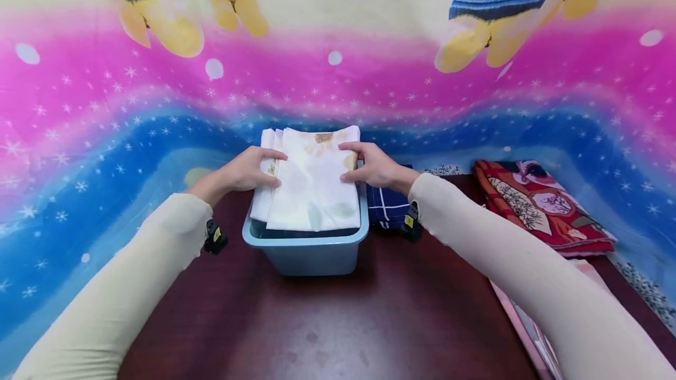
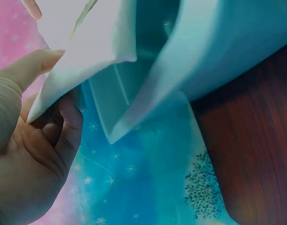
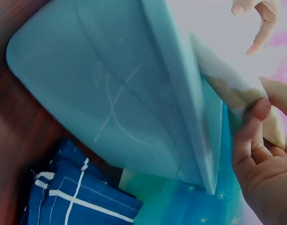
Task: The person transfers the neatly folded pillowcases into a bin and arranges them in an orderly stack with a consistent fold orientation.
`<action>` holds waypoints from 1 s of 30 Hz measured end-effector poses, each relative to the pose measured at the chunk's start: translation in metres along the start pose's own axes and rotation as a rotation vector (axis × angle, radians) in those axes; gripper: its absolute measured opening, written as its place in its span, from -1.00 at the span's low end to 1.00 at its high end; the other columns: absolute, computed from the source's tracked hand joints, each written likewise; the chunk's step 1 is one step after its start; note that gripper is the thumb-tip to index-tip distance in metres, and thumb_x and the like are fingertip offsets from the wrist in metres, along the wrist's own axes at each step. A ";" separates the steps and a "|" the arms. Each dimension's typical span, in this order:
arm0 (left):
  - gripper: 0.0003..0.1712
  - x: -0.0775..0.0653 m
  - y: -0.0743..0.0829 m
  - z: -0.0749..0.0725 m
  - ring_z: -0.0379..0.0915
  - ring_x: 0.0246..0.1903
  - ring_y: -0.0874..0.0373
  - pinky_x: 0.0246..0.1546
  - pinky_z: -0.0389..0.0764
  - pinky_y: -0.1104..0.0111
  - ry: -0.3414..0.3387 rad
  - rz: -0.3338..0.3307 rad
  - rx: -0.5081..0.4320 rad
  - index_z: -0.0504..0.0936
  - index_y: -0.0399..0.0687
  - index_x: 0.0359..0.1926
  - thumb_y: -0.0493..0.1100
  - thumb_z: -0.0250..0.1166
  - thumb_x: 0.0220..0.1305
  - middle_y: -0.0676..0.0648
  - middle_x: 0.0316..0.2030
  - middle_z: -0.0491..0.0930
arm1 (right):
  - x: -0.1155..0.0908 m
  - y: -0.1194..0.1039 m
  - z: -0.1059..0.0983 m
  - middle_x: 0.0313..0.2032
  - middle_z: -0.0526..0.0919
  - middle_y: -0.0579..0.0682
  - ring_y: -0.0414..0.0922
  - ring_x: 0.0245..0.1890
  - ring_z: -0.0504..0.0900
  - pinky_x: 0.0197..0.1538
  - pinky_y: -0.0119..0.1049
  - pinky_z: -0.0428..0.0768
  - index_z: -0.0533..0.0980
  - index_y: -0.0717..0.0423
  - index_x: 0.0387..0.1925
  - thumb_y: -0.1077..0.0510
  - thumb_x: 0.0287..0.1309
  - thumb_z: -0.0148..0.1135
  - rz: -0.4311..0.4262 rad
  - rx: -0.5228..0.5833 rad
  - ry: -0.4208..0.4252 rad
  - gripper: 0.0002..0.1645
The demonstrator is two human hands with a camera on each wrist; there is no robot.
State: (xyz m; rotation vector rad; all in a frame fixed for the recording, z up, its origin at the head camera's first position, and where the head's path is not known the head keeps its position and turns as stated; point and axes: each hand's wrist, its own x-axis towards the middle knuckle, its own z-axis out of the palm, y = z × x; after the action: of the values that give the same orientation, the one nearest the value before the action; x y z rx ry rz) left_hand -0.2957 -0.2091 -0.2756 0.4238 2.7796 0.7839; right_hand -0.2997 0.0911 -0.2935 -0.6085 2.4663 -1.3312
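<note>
A folded white cloth [image 1: 317, 186] with pale leaf and flower prints is held over the mouth of a light blue plastic basin [image 1: 311, 251]. My left hand [image 1: 244, 170] grips its left side, thumb on top and fingers curled beneath, as the left wrist view shows. On the opposite side my right hand [image 1: 376, 166] pinches the cloth's edge between thumb and fingers. The lower edge of the cloth [image 3: 228, 75] lies close over the basin's rim [image 3: 181, 93]. Most of the basin's inside is hidden under the cloth.
Right beside the basin lies a folded navy cloth with white lines [image 1: 388, 207]. A folded red patterned cloth [image 1: 544, 207] sits at the right, with pink folded fabric [image 1: 520, 324] nearer, partly behind my right sleeve. A printed sheet [image 1: 338, 75] hangs behind the dark wooden table [image 1: 317, 333].
</note>
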 end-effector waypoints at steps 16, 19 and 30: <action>-0.31 0.009 -0.009 0.029 0.29 0.32 -0.17 0.32 0.47 -0.07 -0.043 -0.063 0.050 0.46 -0.09 0.40 -0.21 0.42 0.26 -0.32 0.46 0.25 | 0.006 0.015 0.011 0.36 0.40 0.22 0.04 0.17 0.53 0.22 -0.07 0.59 0.22 0.17 0.51 0.24 0.25 0.37 0.026 -0.142 -0.064 -0.14; -0.32 0.010 -0.009 0.029 0.28 0.35 -0.18 0.32 0.46 -0.07 -0.038 -0.067 0.065 0.48 -0.09 0.39 -0.20 0.43 0.25 -0.31 0.47 0.24 | 0.008 0.013 0.012 0.38 0.37 0.21 0.03 0.16 0.50 0.23 -0.08 0.57 0.22 0.16 0.51 0.23 0.24 0.38 0.038 -0.167 -0.064 -0.13; -0.34 0.011 -0.010 0.030 0.34 0.31 -0.18 0.27 0.52 -0.06 -0.032 -0.087 0.081 0.51 -0.10 0.35 -0.17 0.45 0.23 -0.31 0.45 0.28 | 0.012 0.013 0.013 0.39 0.37 0.19 0.01 0.17 0.46 0.28 -0.07 0.54 0.27 0.12 0.49 0.20 0.20 0.43 0.060 -0.218 -0.060 -0.13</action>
State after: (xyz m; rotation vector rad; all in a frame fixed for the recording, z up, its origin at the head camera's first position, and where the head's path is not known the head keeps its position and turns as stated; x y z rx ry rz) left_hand -0.2993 -0.1994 -0.3073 0.3236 2.7860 0.6413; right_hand -0.3071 0.0818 -0.3118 -0.6077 2.5786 -1.0145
